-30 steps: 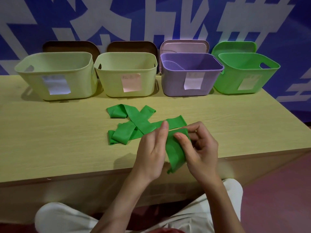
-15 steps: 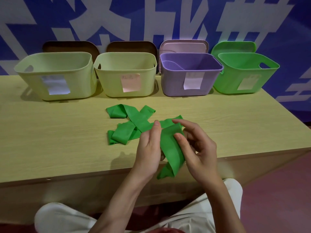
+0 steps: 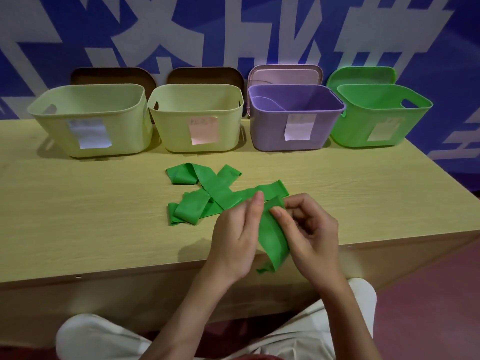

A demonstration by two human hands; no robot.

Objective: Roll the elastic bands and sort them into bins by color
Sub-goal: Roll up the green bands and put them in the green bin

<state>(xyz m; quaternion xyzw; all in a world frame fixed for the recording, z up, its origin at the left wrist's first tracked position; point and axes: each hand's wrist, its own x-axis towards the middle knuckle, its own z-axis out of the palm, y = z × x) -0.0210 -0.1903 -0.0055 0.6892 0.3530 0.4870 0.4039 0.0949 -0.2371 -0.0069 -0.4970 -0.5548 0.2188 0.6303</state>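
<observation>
**Green band, two-hand pinch at table edge**

Left hand (image 3: pixel 233 237) and right hand (image 3: pixel 309 229): both pinching one green band (image 3: pixel 272 237), thumbs on top, fingers curled behind. Band held over near edge of table (image 3: pixel 91 216), lower loop hanging past it. Band's far end trailing into loose green heap (image 3: pixel 207 193) mid-table. Behind: two pale bins (image 3: pixel 91 120), purple bin (image 3: pixel 296 118), green bin (image 3: pixel 376 115), each labelled.

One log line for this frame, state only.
phase: rolling | left hand: holds green band | right hand: pinches it | green bin: nothing visible inside
</observation>
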